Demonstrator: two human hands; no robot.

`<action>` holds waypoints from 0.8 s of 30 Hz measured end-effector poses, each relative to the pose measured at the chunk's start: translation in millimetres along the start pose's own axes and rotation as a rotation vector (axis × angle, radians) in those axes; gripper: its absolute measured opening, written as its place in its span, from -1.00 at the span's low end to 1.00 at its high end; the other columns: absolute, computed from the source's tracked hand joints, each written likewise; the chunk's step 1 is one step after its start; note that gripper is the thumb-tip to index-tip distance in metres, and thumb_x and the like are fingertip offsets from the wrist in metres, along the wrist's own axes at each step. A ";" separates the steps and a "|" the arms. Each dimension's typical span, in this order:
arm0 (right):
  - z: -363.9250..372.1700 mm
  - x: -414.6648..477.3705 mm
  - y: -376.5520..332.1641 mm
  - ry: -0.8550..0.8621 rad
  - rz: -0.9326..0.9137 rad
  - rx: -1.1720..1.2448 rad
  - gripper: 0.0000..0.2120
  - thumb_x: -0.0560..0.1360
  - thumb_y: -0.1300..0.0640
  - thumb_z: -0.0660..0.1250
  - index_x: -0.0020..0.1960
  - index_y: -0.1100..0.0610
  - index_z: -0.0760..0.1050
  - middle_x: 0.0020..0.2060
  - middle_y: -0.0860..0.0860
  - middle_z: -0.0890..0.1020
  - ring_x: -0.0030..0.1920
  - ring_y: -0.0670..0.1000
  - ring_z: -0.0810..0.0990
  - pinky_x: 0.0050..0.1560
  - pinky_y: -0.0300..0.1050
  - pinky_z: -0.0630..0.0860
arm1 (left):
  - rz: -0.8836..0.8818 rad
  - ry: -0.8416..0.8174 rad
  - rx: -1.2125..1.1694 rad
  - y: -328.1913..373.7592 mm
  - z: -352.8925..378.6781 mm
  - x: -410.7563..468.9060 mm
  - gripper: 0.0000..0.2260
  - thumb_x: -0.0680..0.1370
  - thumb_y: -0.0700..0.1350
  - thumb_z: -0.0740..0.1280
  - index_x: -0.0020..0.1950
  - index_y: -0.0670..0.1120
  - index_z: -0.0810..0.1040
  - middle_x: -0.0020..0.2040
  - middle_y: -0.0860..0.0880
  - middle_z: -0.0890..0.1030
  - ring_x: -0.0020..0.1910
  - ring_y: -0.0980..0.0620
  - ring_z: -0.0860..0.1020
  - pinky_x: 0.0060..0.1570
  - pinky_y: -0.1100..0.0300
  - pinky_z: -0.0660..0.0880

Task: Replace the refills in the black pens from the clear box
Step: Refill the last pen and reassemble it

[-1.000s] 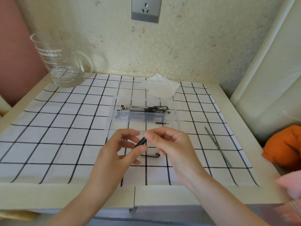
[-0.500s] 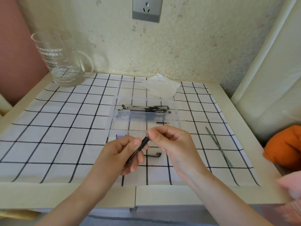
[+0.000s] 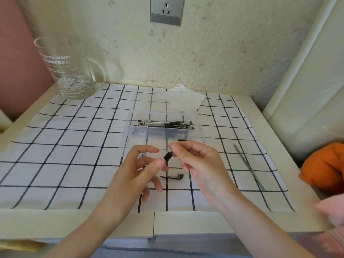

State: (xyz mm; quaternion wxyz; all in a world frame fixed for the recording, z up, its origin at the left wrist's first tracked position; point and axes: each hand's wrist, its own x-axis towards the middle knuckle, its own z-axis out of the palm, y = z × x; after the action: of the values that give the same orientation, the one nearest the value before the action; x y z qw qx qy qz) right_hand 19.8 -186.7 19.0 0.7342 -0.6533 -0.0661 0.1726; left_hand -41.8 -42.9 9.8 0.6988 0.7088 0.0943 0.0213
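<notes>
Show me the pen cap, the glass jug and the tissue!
pen cap (image 3: 180, 177): head view, its thicker right end.
glass jug (image 3: 61, 71): head view, its clear side wall.
tissue (image 3: 183, 99): head view, its crumpled middle.

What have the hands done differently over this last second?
The left hand has loosened: its fingers, wrapped round the black pen half a second ago, now spread out, with the thumb holding it. The right hand still pinches the pen's upper end. The clear box, loose cap and refill haven't moved.
</notes>
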 end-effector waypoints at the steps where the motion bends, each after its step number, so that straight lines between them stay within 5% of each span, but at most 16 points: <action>1: -0.1 0.0 0.2 -0.001 0.003 0.001 -0.73 0.23 -0.02 0.46 -0.14 0.11 0.68 -0.29 0.02 0.62 -0.44 -0.08 0.35 -0.32 -0.31 0.37 | 0.004 0.007 0.039 -0.8 -0.2 0.2 -0.70 0.30 0.05 0.38 -0.02 -0.01 0.50 -0.20 0.07 0.64 -0.44 0.07 0.56 -0.59 0.27 0.38; 5: -0.5 0.3 -1.1 -0.011 0.002 0.003 -0.73 0.23 -0.02 0.46 -0.14 0.11 0.68 -0.27 0.06 0.60 -0.40 -0.06 0.35 -0.27 -0.28 0.36 | 0.006 0.016 0.035 -0.8 -1.0 1.3 -0.90 0.44 -0.08 0.35 -0.16 -0.09 0.60 -0.31 0.03 0.61 -0.49 0.12 0.50 -0.60 0.30 0.34; 8: -1.7 0.6 -0.8 -0.027 -0.002 -0.002 -0.76 0.26 0.01 0.44 -0.14 0.10 0.69 -0.29 -0.01 0.63 -0.34 -0.03 0.36 -0.25 -0.26 0.36 | -0.001 -0.002 0.051 -0.2 -0.2 0.3 -0.76 0.51 -0.03 0.23 -0.14 -0.11 0.64 -0.41 0.07 0.58 -0.57 0.17 0.35 -0.57 0.37 0.24; 13: -3.3 1.8 0.3 -0.041 -0.011 -0.034 -0.75 0.29 0.00 0.42 -0.10 0.10 0.68 -0.33 -0.06 0.61 -0.36 -0.02 0.34 -0.27 -0.29 0.37 | 0.005 0.044 0.028 1.3 -1.1 -0.3 -0.79 0.32 0.00 0.41 -0.10 0.00 0.52 -0.23 0.10 0.58 -0.58 0.12 0.33 -0.58 0.35 0.27; 19: -6.0 3.3 1.5 -0.066 -0.025 -0.045 -0.74 0.32 0.01 0.41 -0.06 0.10 0.68 -0.33 -0.08 0.62 -0.32 -0.01 0.34 -0.30 -0.32 0.36 | 0.016 0.022 0.056 -0.1 -0.9 -0.1 -0.77 0.53 -0.04 0.22 -0.14 -0.10 0.63 -0.46 0.05 0.55 -0.61 0.15 0.27 -0.59 0.39 0.20; 24: -6.2 3.4 2.0 -0.093 -0.025 -0.047 -0.77 0.35 0.02 0.40 -0.05 0.08 0.68 -0.30 -0.02 0.60 -0.30 0.02 0.34 -0.30 -0.31 0.36 | 0.001 0.003 0.010 3.9 -2.4 1.2 -0.75 0.34 0.03 0.36 -0.05 -0.03 0.50 -0.44 -0.03 0.57 -0.62 0.11 0.26 -0.61 0.37 0.22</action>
State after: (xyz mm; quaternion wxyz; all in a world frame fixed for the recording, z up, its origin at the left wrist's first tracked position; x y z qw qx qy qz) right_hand 24.7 -191.2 15.8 0.7169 -0.6607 -0.1124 0.1922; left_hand -40.6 -40.4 13.6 0.6952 0.7122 0.0950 0.0221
